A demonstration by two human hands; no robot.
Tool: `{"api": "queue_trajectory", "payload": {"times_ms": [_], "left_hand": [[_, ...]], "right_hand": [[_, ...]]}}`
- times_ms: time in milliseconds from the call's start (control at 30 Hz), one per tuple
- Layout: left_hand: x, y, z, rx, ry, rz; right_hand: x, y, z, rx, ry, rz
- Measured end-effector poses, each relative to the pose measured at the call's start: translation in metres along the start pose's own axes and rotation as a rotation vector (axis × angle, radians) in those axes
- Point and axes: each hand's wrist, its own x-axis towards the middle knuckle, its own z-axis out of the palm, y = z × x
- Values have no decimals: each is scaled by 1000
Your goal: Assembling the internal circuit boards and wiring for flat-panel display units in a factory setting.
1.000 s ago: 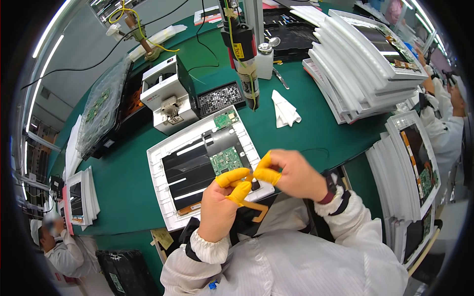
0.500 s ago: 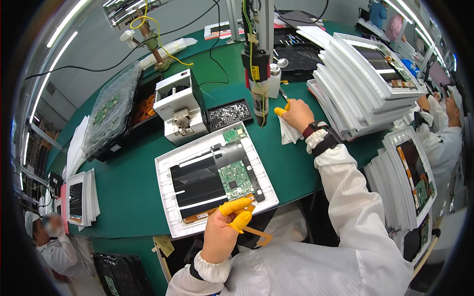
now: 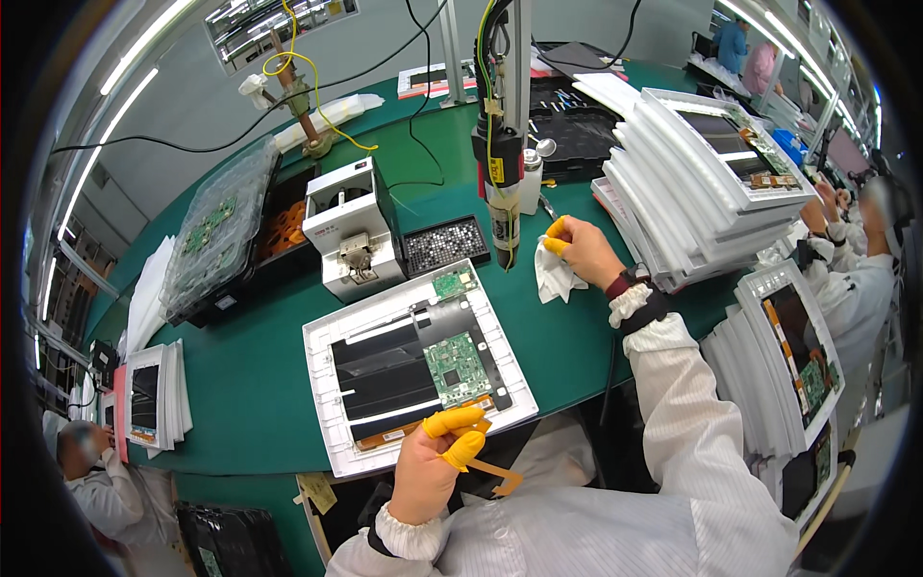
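Observation:
A white tablet-like housing [image 3: 325, 423] lies before me, with black panels and a green circuit board [image 3: 458, 369] in it. My left hand [image 3: 428, 471], in yellow finger cots, is closed at its near edge. An orange flex cable [image 3: 500, 477] is pinched there, its end sticking out toward me. Right of the housing, my right hand [image 3: 584, 252], also wearing yellow finger cots, pinches a crumpled white cloth [image 3: 556, 279] that hangs down to the green mat. Just beyond those fingers lies a slim metal tool [image 3: 547, 206], perhaps tweezers.
A hanging electric screwdriver [image 3: 502, 192] is above the mat. Behind the housing stand a white screw feeder [image 3: 348, 231] and a black tray of small parts [image 3: 445, 247]. Stacked housings with white foam [image 3: 673, 192] rise at right. A clear tray of boards [image 3: 216, 226] stands left.
My right hand has drawn back slightly toward me from the metal tool and now has the cloth in its fingers. My left hand keeps its hold on the flex cable.

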Motion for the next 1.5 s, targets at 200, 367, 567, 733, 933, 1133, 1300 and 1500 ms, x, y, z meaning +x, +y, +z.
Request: {"api": "queue_trajectory", "payload": {"times_ms": [200,367,567,733,933,1133,1300,1500], "left_hand": [[-1,-1,0,-8,12,42],[-5,2,-2,-10,27,40],[-4,1,0,-4,41,16],[-6,1,-3,0,67,11],[-9,-1,-4,-21,112,55],[-10,-4,-10,-37,94,22],[-15,-2,-12,-11,164,-3],[-17,-1,-12,11,204,-27]], "right_hand": [[4,5,1,-221,-16,8],[2,-20,-15,-493,-141,53],[13,-9,-28,664,-30,-9],[14,-12,-30,1424,-43,-178],[53,-17,-38,860,210,-108],[90,-28,-27,-356,389,-461],[105,-45,-19,-541,294,-454],[106,-40,-16,-594,269,-425]]}}
